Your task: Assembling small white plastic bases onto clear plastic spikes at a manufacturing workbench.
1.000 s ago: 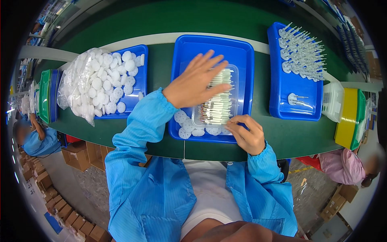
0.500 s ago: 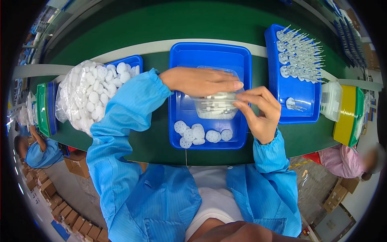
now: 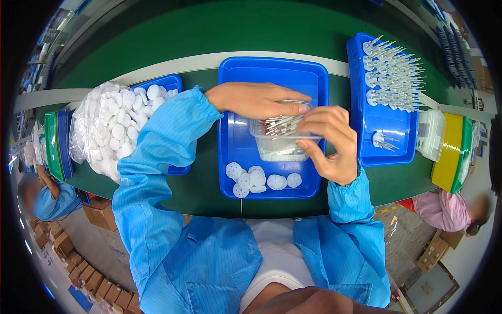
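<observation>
In the middle blue tray (image 3: pixel 229 146) sits a clear plastic box (image 3: pixel 268 146) with thin white and silvery pins (image 3: pixel 281 125) inside. My left hand (image 3: pixel 253 101) lies across the box's far side, palm down, fingers stretched out and partly covering the pins. At the box's near right corner, my right hand (image 3: pixel 334 144) pinches the rim between thumb and fingers. The box looks tilted, though its underside is hidden. Several round white discs with small holes (image 3: pixel 256 178) lie loose at the tray's near side.
To the left, a clear bag of white discs (image 3: pixel 117 123) leans over another blue tray (image 3: pixel 178 82). Stacked blue trays (image 3: pixel 384 154) at right carry discs with pins standing in them (image 3: pixel 392 78). Beyond are a clear box (image 3: pixel 431 136) and a yellow-green bin (image 3: pixel 447 157). People sit at both sides.
The clear box has tipped, so its pins now show between my hands. My right hand has shifted slightly left along the rim; my left hand stays over the far side.
</observation>
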Demonstrator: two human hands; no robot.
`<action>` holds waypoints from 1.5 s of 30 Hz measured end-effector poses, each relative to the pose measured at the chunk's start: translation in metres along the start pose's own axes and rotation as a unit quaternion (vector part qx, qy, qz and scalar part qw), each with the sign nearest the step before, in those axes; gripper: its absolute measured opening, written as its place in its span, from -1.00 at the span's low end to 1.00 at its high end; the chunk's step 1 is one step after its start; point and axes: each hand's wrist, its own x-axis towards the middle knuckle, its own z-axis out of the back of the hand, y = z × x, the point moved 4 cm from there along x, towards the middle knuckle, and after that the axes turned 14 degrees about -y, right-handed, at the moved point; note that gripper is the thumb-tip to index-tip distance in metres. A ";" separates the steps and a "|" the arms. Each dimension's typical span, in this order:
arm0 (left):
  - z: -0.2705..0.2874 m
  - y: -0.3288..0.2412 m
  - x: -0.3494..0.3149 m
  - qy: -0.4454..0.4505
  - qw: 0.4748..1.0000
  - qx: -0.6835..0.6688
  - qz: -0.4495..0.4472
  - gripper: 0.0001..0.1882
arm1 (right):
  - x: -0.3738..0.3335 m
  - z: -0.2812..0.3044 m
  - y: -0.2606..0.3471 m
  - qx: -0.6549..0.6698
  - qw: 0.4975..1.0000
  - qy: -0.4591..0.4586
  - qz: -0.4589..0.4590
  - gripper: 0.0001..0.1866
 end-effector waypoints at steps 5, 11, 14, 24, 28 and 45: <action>-0.002 0.011 0.002 -0.042 0.997 0.038 -0.043 -0.28 | -0.011 -0.003 -0.003 0.021 0.998 0.061 0.005 -0.88; 0.005 0.034 0.014 -0.061 0.993 0.073 -0.071 -0.37 | -0.014 -0.008 -0.005 0.082 0.993 0.082 -0.013 -0.89; 0.010 0.041 0.018 -0.069 0.993 0.057 -0.075 -0.39 | -0.014 -0.008 -0.006 0.080 0.993 0.081 -0.014 -0.88; 0.018 0.046 0.029 -0.108 0.988 0.034 -0.105 -0.37 | -0.021 -0.006 -0.005 0.092 0.991 0.096 -0.019 -0.79; 0.025 0.030 0.017 -0.163 0.970 0.099 -0.152 -0.42 | -0.021 -0.007 -0.005 0.092 0.991 0.095 -0.011 -0.84; 0.005 -0.046 -0.017 -0.054 0.956 0.268 -0.108 -0.50 | -0.025 -0.007 -0.005 0.092 0.992 0.091 0.001 -0.86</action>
